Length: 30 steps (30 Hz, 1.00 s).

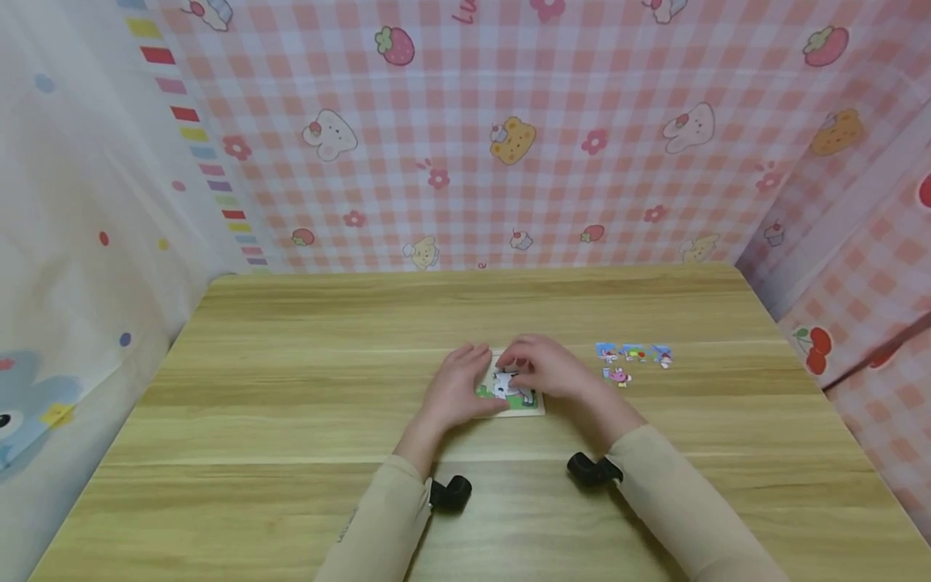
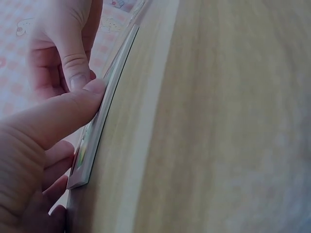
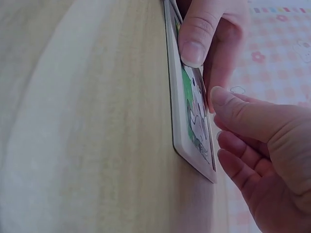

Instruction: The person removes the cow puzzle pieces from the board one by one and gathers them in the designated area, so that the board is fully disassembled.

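Observation:
A small jigsaw puzzle board [image 1: 537,411] with a pale rim lies between both hands in the head view. Its picture shows a white animal with dark marks on green. My left hand [image 1: 454,392] grips the board from the left, thumb [image 3: 193,51] on its near edge and fingers around the far side. From the right, my right hand [image 1: 549,368] bends its fingers over the board's upper part, thumb and forefinger close to the picture. In the right wrist view, those fingers [image 3: 235,150] curl beside the board's far edge. Whether they pinch a piece is hidden.
Several loose puzzle pieces [image 1: 634,353] lie right of the right hand, most in a row with a pink one [image 1: 618,377] nearer. The wooden table [image 1: 291,453] ends at a pink checked curtain [image 1: 465,186]. Black wrist devices [image 1: 451,494] stick out from both sleeves.

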Motion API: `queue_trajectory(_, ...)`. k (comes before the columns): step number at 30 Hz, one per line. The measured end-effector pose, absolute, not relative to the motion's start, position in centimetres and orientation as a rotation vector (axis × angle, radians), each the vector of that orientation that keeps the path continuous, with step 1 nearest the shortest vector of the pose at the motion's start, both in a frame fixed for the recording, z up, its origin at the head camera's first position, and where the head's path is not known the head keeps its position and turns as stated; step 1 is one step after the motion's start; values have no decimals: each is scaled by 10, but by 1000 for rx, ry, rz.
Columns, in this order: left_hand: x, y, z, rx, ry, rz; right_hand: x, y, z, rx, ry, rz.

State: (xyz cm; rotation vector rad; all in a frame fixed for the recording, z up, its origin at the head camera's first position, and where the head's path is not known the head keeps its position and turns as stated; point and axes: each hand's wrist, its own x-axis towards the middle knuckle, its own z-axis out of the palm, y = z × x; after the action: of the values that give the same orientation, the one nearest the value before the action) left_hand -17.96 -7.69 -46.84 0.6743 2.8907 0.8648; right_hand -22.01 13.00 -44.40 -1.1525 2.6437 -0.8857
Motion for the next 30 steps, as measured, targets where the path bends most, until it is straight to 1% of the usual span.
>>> queue_trajectory(15, -179, -78, -469, 670, 2879, 870, -218, 118, -444, -974, 2673, -786)
queue_trajectory(30, -178, -78, -469, 675, 2881, 865, -212, 112, -441, -958, 2719, -677)
